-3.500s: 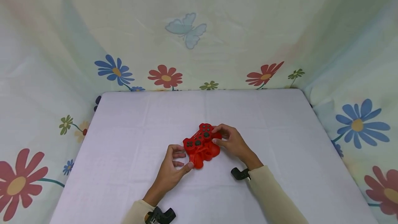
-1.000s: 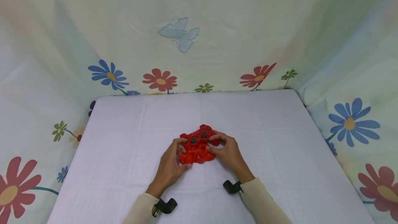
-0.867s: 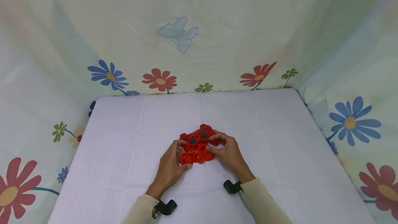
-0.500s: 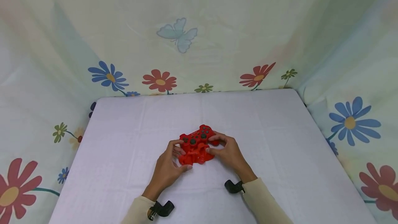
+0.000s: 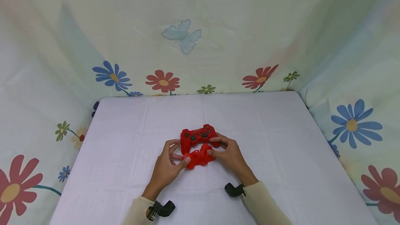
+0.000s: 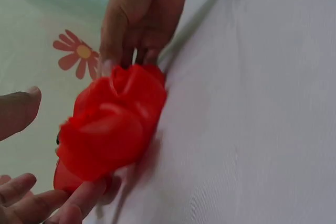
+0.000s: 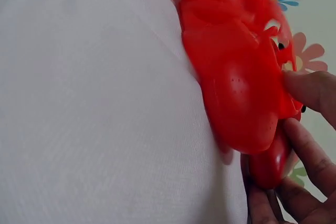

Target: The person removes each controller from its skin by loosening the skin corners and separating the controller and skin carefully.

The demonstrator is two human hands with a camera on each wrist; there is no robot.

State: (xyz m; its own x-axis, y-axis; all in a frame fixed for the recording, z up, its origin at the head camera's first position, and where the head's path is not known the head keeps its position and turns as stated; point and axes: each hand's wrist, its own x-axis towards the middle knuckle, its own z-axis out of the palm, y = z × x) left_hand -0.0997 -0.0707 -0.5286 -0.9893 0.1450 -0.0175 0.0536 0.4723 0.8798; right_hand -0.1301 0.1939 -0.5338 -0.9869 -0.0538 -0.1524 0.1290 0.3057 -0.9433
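A red game controller (image 5: 199, 135) with dark sticks and buttons is held tilted over the table, its face up. A soft red rubbery cover (image 5: 197, 159) hangs from its near side, with the controller's left handle bare beside it. My right hand (image 5: 232, 156) grips the right end: in the right wrist view the thumb lies at the cover (image 7: 239, 87) and the fingers wrap the handle (image 7: 269, 169). At the left end is my left hand (image 5: 166, 167), thumb spread apart from the cover (image 6: 107, 135) in the left wrist view, several fingertips touching the red underside.
A white cloth covers the table (image 5: 265, 124). Behind and beside it hangs a pale curtain (image 5: 231, 27) printed with flowers and a butterfly. Each wrist wears a small black camera, one on the left (image 5: 165, 208) and one on the right (image 5: 233, 189).
The cover has come down off the controller's left handle and hangs lower. The controller has turned more level, and the left fingers have drawn back from its left end. The right hand keeps its grip.
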